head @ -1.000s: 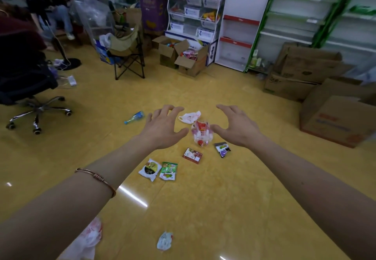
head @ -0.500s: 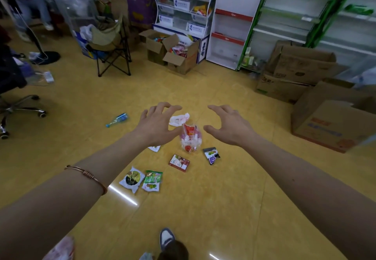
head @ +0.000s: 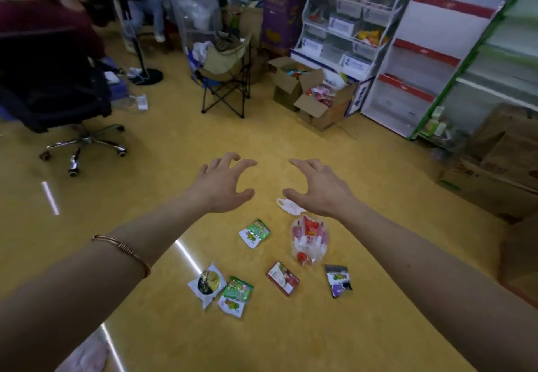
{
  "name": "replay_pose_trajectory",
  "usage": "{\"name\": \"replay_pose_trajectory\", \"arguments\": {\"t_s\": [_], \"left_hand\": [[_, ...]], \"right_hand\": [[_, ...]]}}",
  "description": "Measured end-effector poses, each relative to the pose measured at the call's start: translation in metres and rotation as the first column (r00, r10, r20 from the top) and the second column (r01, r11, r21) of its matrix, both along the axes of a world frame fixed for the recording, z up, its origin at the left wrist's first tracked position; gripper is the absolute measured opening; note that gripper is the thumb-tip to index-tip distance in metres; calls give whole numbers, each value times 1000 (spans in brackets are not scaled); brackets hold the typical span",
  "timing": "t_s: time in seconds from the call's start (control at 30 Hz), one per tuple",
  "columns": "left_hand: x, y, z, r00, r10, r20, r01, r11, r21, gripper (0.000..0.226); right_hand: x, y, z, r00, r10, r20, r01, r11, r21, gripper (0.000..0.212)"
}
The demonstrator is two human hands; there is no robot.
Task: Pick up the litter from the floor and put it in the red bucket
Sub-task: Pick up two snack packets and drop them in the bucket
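Note:
Several pieces of litter lie on the yellow floor below my hands: a clear bag with red contents point(head: 310, 239), a green packet point(head: 254, 232), a white crumpled wrapper point(head: 286, 205), a red flat packet point(head: 283, 278), a black-and-purple packet point(head: 338, 280), a white-and-black packet point(head: 207, 283) and a second green packet point(head: 235, 296) beside it. My left hand point(head: 221, 184) and my right hand point(head: 320, 188) hover above the floor with fingers spread and curled, holding nothing. The right hand partly covers the white wrapper. No red bucket is in view.
An office chair point(head: 67, 115) stands at left, a folding chair point(head: 225, 80) further back. Open cardboard boxes point(head: 314, 95) sit before white display shelves point(head: 349, 22). Large cartons point(head: 500, 165) line the right side. People sit at far left.
The view has swung left and moved closer to the litter, which now lies below my hands instead of between them. The blue bottle is out of view. Both hands stay empty.

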State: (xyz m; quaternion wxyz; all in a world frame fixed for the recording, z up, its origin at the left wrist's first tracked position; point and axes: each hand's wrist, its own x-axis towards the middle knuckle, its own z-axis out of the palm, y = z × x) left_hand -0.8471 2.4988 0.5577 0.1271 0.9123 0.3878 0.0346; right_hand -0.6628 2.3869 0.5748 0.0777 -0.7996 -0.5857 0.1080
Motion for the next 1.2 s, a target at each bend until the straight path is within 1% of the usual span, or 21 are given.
{"name": "replay_pose_trajectory", "arguments": {"t_s": [0.13,0.27,0.37,0.47,0.6,0.7,0.83,0.93,1.1,1.2], "left_hand": [[-2,32,-14,990,140,-24,-141,990,-23,63],[-2,56,-35,952,297,-80,-301,953,-37,64],[-5,67,-45,893,434,-122,-443,894,-65,63],[-5,70,-51,828,535,-166,-553,829,-83,62],[-11,70,-65,756,630,-174,-651,753,-101,66],[-19,69,-91,712,671,-206,-700,701,-138,71],[-30,72,-140,698,677,-233,-714,678,-173,78],[-36,77,-189,705,661,-258,-707,683,-181,80],[-40,88,-297,723,619,-308,-685,699,-205,84],[-44,95,-365,736,611,-290,-673,706,-220,85]], "right_hand": [[14,58,-17,992,125,-18,-126,992,-19,72],[26,117,-39,962,267,-56,-269,962,-42,72],[33,153,-49,912,399,-94,-405,913,-56,73],[39,186,-55,849,516,-109,-526,846,-92,74],[33,223,-71,795,591,-134,-606,785,-129,79],[23,235,-94,756,639,-146,-655,735,-177,81],[10,246,-145,722,668,-183,-691,682,-238,82],[2,251,-198,721,659,-215,-692,672,-263,84],[-5,247,-311,718,663,-210,-692,649,-315,87],[-8,244,-386,694,690,-205,-712,615,-339,86]]}}
